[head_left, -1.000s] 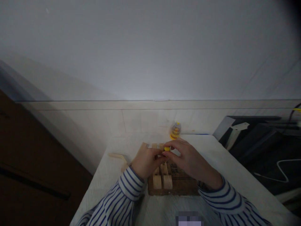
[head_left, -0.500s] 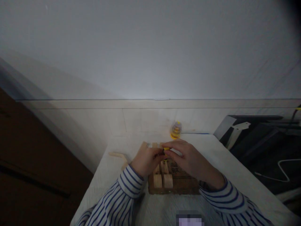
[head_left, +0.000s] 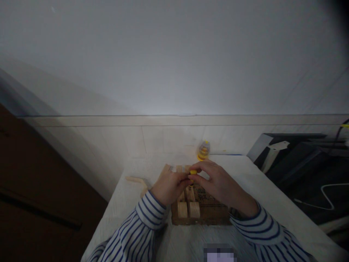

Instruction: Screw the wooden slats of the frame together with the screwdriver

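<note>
My right hand pinches a small yellow piece with a rounded top between thumb and fingers. My left hand is closed, its fingertips meeting the right ones just below that piece; what they grip is hidden. Both hands are over a brown wooden board with dark lettering. Pale wooden strips run along the board's left part, with two rounded wooden blocks at their near end. More pale wood shows beyond my fingers.
A clear and yellow bottle stands at the back of the white-covered table, near the wall. An angled wooden piece lies left of my left hand. Dark panels and a white cable are on the right.
The yellow piece now shows more of its rounded top between my right fingers. My right hand has shifted very slightly; the left is almost unmoved.
</note>
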### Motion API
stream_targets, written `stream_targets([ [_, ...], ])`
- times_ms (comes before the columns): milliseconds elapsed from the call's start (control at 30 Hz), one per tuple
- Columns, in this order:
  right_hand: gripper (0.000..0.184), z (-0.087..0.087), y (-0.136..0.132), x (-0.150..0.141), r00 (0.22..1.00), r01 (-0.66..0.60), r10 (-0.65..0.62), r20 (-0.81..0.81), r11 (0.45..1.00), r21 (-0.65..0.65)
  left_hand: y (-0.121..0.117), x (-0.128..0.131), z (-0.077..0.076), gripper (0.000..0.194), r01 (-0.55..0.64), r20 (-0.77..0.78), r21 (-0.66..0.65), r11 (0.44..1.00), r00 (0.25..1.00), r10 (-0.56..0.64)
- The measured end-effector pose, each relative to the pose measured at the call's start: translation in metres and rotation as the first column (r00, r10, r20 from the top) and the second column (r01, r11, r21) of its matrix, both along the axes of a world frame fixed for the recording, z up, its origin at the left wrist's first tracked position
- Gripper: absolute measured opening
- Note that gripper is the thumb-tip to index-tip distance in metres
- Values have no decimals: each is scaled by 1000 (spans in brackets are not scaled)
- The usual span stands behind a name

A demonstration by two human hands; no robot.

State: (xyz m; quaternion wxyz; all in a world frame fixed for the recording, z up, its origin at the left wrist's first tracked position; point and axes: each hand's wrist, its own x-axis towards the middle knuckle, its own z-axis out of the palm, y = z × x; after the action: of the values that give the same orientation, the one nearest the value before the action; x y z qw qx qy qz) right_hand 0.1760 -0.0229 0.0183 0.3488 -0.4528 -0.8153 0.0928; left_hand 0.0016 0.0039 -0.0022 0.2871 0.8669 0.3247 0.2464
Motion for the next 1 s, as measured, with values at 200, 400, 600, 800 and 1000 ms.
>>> stream_targets([
  [200, 13, -2, 1, 0, 1000, 6, -6, -5, 1000, 24, -1, 3, 2, 17, -57, 16, -22, 998, 998, 57],
  [400, 24, 1, -3, 1, 999, -17, 17, -45, 1000, -7, -1, 4, 2, 17, -96, -32, 22, 995, 995, 97],
  [600, 26, 7, -6, -2, 995, -94, 93, -22, 996, -12, 0, 4, 4, 17, -86, -56, 19, 996, 995, 87],
  [800, 20, 5, -3, -2, 998, -64, 64, -1, 998, 26, 1, 4, 0, 19, -38, -6, -22, 999, 999, 38],
  [1000, 17, 3, -1, -2, 999, -36, 36, 13, 999, 38, 1, 4, -3, 21, -16, 18, -45, 999, 1000, 17],
])
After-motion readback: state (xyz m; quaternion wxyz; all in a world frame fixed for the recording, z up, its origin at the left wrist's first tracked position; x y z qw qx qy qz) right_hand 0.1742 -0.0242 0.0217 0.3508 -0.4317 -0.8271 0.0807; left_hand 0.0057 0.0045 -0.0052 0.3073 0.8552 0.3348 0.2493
